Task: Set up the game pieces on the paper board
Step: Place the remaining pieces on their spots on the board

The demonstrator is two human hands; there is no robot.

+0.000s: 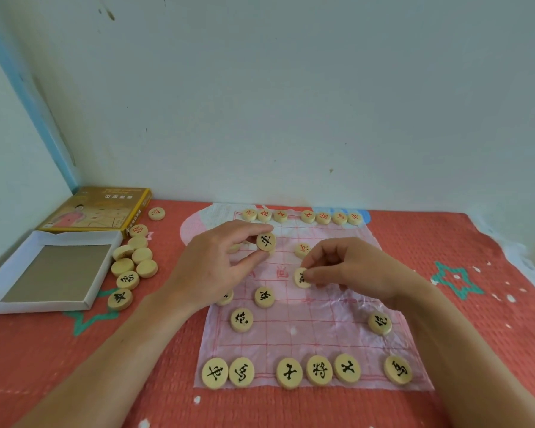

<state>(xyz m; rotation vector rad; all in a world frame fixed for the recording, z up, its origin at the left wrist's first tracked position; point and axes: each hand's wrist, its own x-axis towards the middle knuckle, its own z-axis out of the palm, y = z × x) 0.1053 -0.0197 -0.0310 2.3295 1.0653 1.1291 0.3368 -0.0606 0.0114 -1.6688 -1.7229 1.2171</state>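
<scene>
Your left hand (213, 264) half hides a near piece (226, 299); your right hand (349, 267) covers the mark on the pinched piece (300, 281), so it is unreadable.

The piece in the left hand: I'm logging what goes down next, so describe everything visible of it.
The held piece is a round, flat disc of pale, wood-like material with one black character on its face. The left hand pinches its rim, forefinger above, thumb below, face tipped toward the camera. It is over the far left part of the paper board; whether it touches the board is unclear. The right hand, pinching a second piece, is apart from it.
</scene>
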